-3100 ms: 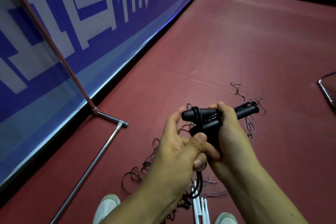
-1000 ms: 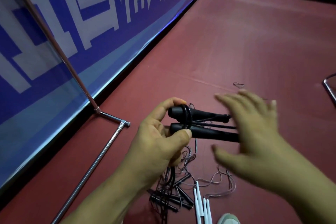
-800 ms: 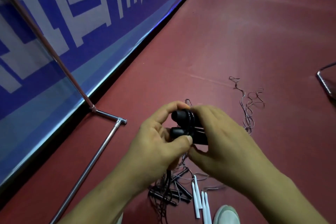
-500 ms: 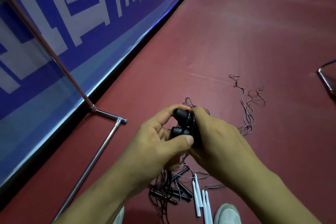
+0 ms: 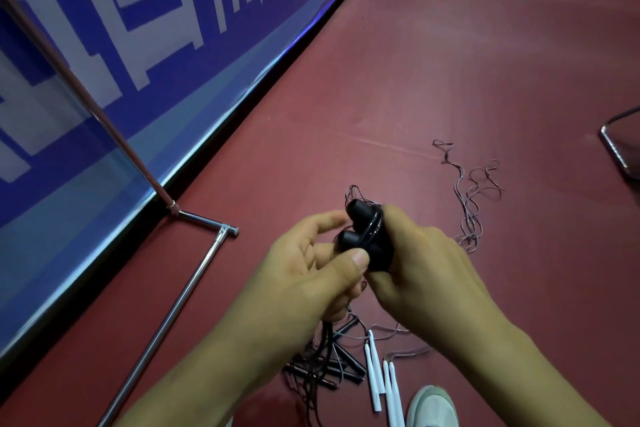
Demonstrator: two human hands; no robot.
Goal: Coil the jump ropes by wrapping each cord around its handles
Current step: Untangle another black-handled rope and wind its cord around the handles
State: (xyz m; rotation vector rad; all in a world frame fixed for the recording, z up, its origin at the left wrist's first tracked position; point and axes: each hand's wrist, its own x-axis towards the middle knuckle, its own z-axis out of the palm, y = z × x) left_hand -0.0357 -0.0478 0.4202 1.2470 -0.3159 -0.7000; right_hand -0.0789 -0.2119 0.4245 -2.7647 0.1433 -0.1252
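Two black jump rope handles [image 5: 360, 234] lie side by side with dark cord looped round them near their ends. My right hand [image 5: 415, 267] grips the handles from the right, its fingers curled over and hiding most of their length. My left hand [image 5: 311, 274] touches the handle ends with thumb and forefinger; its lower fingers seem to hold the cord that hangs down from it to the floor. A thin loose cord [image 5: 467, 198] lies tangled on the red floor beyond my hands.
Below my hands lie several black handles [image 5: 332, 371] with tangled cord and white handles [image 5: 379, 378]. My shoe [image 5: 433, 406] stands beside them. A blue banner [image 5: 138, 45] with a metal stand foot [image 5: 194, 274] runs along the left. A metal frame [image 5: 620, 146] is at the right edge.
My right hand swung in from open air and closed over the handles. The two hands have stayed together on the handles since, shifting only slightly.
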